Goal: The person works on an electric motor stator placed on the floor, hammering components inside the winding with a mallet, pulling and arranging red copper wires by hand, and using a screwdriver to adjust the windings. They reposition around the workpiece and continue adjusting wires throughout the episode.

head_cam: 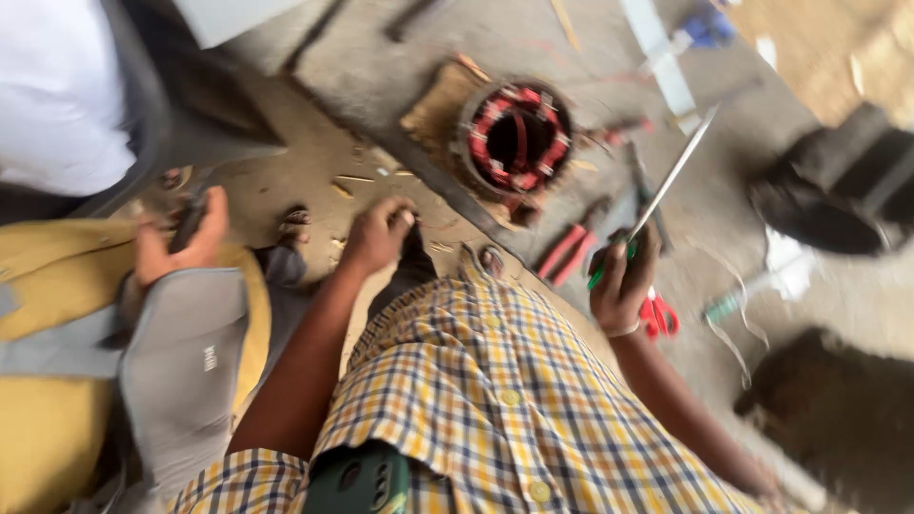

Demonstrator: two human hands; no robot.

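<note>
Gripping screwdriver (666,181), rt hand (624,281)

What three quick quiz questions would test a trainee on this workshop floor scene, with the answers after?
1. True or false: the right hand holds a long flat metal strip pointing up and away.
2. What lies nearest below the right hand: A red-handled scissors, B a hammer, C a paint can?
3. What colour are the windings inside the round motor stator?

Key: 1 true. 2 A. 3 red. The left hand rests fisted near the person's knee; blur hides whether it holds anything.
</note>
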